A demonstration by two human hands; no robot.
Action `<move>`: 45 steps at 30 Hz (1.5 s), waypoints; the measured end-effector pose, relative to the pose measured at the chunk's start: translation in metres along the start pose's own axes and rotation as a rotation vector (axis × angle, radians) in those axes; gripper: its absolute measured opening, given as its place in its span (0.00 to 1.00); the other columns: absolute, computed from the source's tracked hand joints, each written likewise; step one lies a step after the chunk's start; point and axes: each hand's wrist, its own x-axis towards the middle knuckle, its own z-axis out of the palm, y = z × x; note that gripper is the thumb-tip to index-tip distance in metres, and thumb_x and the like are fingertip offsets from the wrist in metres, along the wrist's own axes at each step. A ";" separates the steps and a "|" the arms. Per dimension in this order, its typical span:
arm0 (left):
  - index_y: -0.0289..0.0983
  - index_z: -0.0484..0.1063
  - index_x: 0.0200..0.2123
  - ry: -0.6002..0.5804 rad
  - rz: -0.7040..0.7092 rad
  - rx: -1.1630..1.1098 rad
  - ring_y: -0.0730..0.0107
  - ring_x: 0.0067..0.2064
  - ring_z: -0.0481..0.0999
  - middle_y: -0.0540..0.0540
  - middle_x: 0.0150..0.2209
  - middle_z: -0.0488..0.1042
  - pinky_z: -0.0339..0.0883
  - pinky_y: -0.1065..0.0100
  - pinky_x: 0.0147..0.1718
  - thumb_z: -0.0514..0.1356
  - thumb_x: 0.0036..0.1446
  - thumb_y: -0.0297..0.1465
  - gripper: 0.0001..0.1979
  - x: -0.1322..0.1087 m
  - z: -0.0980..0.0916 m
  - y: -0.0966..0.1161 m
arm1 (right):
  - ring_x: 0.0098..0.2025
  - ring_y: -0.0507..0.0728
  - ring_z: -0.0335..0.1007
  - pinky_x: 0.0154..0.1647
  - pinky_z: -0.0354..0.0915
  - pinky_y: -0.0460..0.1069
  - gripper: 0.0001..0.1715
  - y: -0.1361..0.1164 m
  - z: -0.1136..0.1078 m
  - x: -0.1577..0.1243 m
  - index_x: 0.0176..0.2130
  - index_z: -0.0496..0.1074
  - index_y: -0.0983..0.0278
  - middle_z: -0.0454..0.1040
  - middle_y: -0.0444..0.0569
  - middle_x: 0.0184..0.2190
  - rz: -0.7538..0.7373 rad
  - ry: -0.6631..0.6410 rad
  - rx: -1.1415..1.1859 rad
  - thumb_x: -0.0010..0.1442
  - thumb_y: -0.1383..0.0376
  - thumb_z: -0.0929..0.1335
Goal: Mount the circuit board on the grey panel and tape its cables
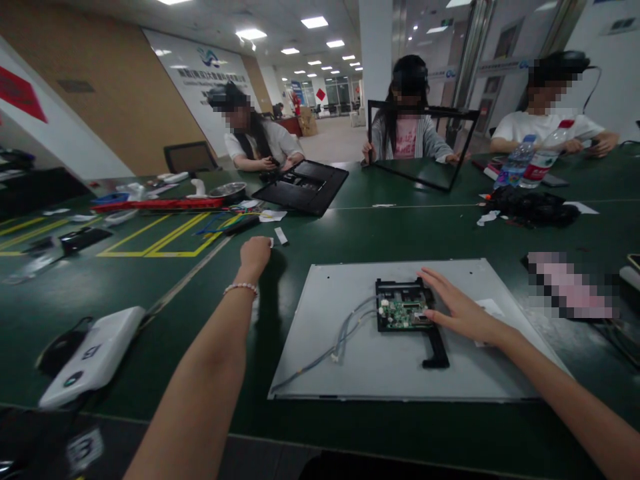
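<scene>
My left hand point(256, 257) is stretched forward over the table, its fingers curled closed. A speck of white shows at its fingertips, too small to name. Just right of it lies a small white strip point(281, 236). My right hand point(457, 310) has its fingers spread, with the thumb at the right edge of a green circuit board point(403, 313) and the fingertips by the black plastic bracket point(439, 348) around that board. Both rest on a flat grey metal panel point(320, 300). Blue-grey cables point(320, 358) run from the board to the panel's lower left corner.
Across the green table, one person sits behind a black panel point(313, 190), another holds up a black frame point(423, 181). At right are bottles point(543, 163), a black bundle point(535, 205) and a pink item point(570, 287). A white device point(95, 357) lies at left.
</scene>
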 end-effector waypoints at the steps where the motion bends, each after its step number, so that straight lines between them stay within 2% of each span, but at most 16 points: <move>1: 0.31 0.78 0.40 0.006 0.003 0.006 0.48 0.47 0.77 0.30 0.44 0.77 0.69 0.57 0.44 0.52 0.57 0.26 0.15 -0.002 0.001 0.000 | 0.70 0.67 0.45 0.67 0.50 0.66 0.42 0.000 0.000 0.000 0.70 0.41 0.49 0.45 0.52 0.71 -0.002 0.003 -0.001 0.65 0.49 0.63; 4: 0.31 0.77 0.44 0.020 0.028 0.012 0.49 0.49 0.76 0.30 0.47 0.76 0.69 0.57 0.45 0.49 0.59 0.24 0.18 -0.008 0.001 -0.001 | 0.70 0.66 0.45 0.67 0.50 0.65 0.41 0.001 0.001 0.000 0.70 0.41 0.50 0.46 0.51 0.71 0.001 0.006 -0.011 0.66 0.50 0.62; 7: 0.34 0.76 0.48 0.000 0.084 0.011 0.53 0.52 0.75 0.33 0.50 0.75 0.67 0.61 0.49 0.50 0.56 0.21 0.20 -0.011 -0.004 0.000 | 0.70 0.66 0.46 0.67 0.52 0.65 0.42 0.001 0.002 0.000 0.71 0.40 0.50 0.46 0.51 0.71 -0.006 0.008 -0.027 0.66 0.50 0.62; 10: 0.36 0.78 0.46 -0.045 0.128 0.026 0.56 0.52 0.75 0.36 0.49 0.77 0.66 0.64 0.50 0.53 0.53 0.20 0.20 -0.008 -0.010 0.003 | 0.69 0.67 0.48 0.66 0.53 0.66 0.42 0.000 0.004 0.000 0.71 0.41 0.50 0.48 0.51 0.71 -0.015 -0.001 -0.058 0.65 0.50 0.63; 14: 0.34 0.79 0.41 -0.053 0.116 0.064 0.52 0.49 0.77 0.32 0.45 0.78 0.66 0.62 0.47 0.52 0.57 0.23 0.16 -0.004 -0.009 0.008 | 0.69 0.67 0.49 0.66 0.54 0.67 0.42 0.000 0.007 -0.002 0.71 0.41 0.50 0.49 0.50 0.70 -0.001 -0.003 -0.070 0.65 0.51 0.63; 19: 0.29 0.78 0.40 0.014 0.050 0.060 0.48 0.47 0.77 0.28 0.43 0.77 0.67 0.59 0.45 0.47 0.63 0.26 0.18 -0.010 -0.001 0.016 | 0.69 0.68 0.50 0.66 0.54 0.68 0.43 0.002 0.008 -0.002 0.71 0.40 0.50 0.52 0.50 0.70 -0.019 0.010 -0.053 0.65 0.52 0.63; 25: 0.32 0.73 0.46 0.108 0.005 0.014 0.52 0.46 0.76 0.31 0.47 0.74 0.66 0.62 0.41 0.42 0.67 0.30 0.20 -0.020 -0.006 0.025 | 0.68 0.68 0.51 0.66 0.55 0.67 0.43 0.003 0.006 -0.001 0.71 0.39 0.50 0.52 0.51 0.69 -0.025 0.002 -0.057 0.65 0.53 0.64; 29: 0.33 0.70 0.50 0.202 0.078 -0.078 0.55 0.47 0.75 0.34 0.50 0.71 0.65 0.63 0.42 0.42 0.67 0.30 0.19 -0.030 -0.011 0.027 | 0.68 0.68 0.51 0.66 0.54 0.67 0.44 0.003 0.004 -0.001 0.71 0.40 0.51 0.53 0.52 0.69 -0.013 0.001 -0.050 0.65 0.52 0.64; 34: 0.33 0.71 0.48 0.262 0.200 -0.189 0.58 0.50 0.72 0.36 0.50 0.71 0.63 0.63 0.50 0.44 0.66 0.28 0.18 -0.045 -0.021 0.035 | 0.67 0.68 0.53 0.65 0.54 0.68 0.45 0.004 0.004 0.000 0.71 0.40 0.52 0.54 0.53 0.68 -0.027 0.006 -0.028 0.64 0.52 0.65; 37: 0.34 0.72 0.49 0.272 0.296 -0.267 0.59 0.52 0.71 0.38 0.50 0.73 0.62 0.63 0.54 0.45 0.64 0.24 0.18 -0.053 -0.035 0.057 | 0.67 0.69 0.53 0.64 0.55 0.69 0.45 0.005 0.004 0.000 0.71 0.41 0.51 0.55 0.53 0.68 -0.035 0.011 -0.019 0.64 0.52 0.65; 39: 0.33 0.73 0.49 0.281 0.394 -0.328 0.60 0.52 0.71 0.39 0.49 0.74 0.62 0.63 0.54 0.46 0.63 0.23 0.18 -0.061 -0.047 0.081 | 0.67 0.68 0.54 0.65 0.54 0.68 0.44 0.005 0.003 0.000 0.70 0.41 0.52 0.55 0.53 0.68 -0.028 0.009 -0.018 0.64 0.51 0.65; 42: 0.33 0.76 0.46 0.273 0.578 -0.395 0.61 0.49 0.72 0.40 0.48 0.74 0.63 0.64 0.53 0.50 0.62 0.24 0.16 -0.085 -0.066 0.128 | 0.67 0.67 0.55 0.65 0.54 0.66 0.44 0.003 0.002 0.000 0.70 0.43 0.53 0.56 0.55 0.67 -0.013 0.016 -0.010 0.64 0.50 0.65; 45: 0.34 0.78 0.44 0.197 0.777 -0.367 0.62 0.47 0.72 0.41 0.45 0.75 0.65 0.64 0.50 0.51 0.61 0.23 0.16 -0.122 -0.079 0.179 | 0.67 0.68 0.55 0.65 0.54 0.67 0.46 0.004 0.001 0.000 0.71 0.43 0.54 0.56 0.55 0.68 -0.019 0.034 0.011 0.63 0.49 0.65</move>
